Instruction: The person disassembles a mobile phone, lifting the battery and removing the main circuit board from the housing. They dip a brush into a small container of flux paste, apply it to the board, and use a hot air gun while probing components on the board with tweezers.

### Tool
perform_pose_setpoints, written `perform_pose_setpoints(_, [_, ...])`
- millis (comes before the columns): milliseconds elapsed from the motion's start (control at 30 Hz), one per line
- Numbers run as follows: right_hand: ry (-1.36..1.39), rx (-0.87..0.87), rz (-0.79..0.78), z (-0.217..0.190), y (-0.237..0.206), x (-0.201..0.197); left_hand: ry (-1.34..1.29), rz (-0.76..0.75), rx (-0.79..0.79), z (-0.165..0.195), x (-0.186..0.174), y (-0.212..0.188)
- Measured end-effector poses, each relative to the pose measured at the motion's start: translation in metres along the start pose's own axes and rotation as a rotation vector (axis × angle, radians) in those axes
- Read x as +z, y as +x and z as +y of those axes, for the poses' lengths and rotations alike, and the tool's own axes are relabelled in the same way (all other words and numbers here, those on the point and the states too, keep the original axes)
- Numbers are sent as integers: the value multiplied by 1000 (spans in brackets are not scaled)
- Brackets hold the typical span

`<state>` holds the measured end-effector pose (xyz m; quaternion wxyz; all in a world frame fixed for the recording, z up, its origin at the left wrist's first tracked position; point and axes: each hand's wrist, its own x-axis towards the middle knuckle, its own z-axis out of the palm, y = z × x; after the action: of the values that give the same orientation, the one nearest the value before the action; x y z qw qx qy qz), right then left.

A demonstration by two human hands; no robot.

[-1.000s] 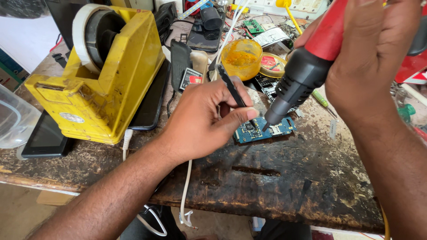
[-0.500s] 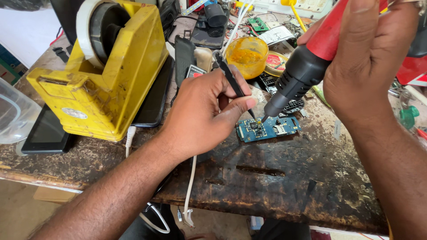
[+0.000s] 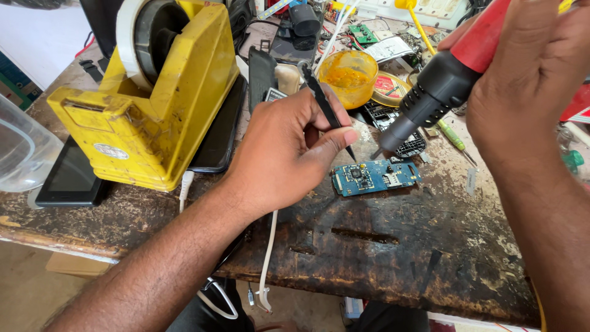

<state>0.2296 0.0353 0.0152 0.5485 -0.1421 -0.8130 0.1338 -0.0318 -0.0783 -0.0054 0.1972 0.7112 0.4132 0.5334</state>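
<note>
A small blue circuit board lies flat on the worn dark wooden bench. My left hand pinches black tweezers, their tip pointing down just above the board's left part. My right hand grips a hot-air tool with a red handle and black barrel; its metal nozzle hovers just above the board's upper edge, apart from it.
A large yellow tape dispenser stands at the left on dark flat devices. A yellow tub of paste, a round tin, a black phone frame, a green screwdriver, white cables and a clear container surround the work.
My left hand has lifted and drawn the tweezers back off the board. The nozzle has risen slightly away from it. The board now lies uncovered.
</note>
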Motion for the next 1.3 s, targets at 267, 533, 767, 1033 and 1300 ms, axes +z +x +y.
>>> perform_pose_setpoints(267, [-29,1,10,6,2,3,8,3,-24,-1,0,1])
perform_pose_setpoints(533, [-7,20,36,5,6,11,42,-12,-48,4,-1,2])
perform_pose_setpoints(767, [50,-22,-5,-1,8,18,28,-13,-53,4,-1,2])
perform_pose_setpoints(1033, [93,2,30,-3,6,22,26,-1,-40,3,-1,2])
perform_pose_setpoints(1300, [96,-28,9,-9,6,26,36,6,-24,1,-4,2])
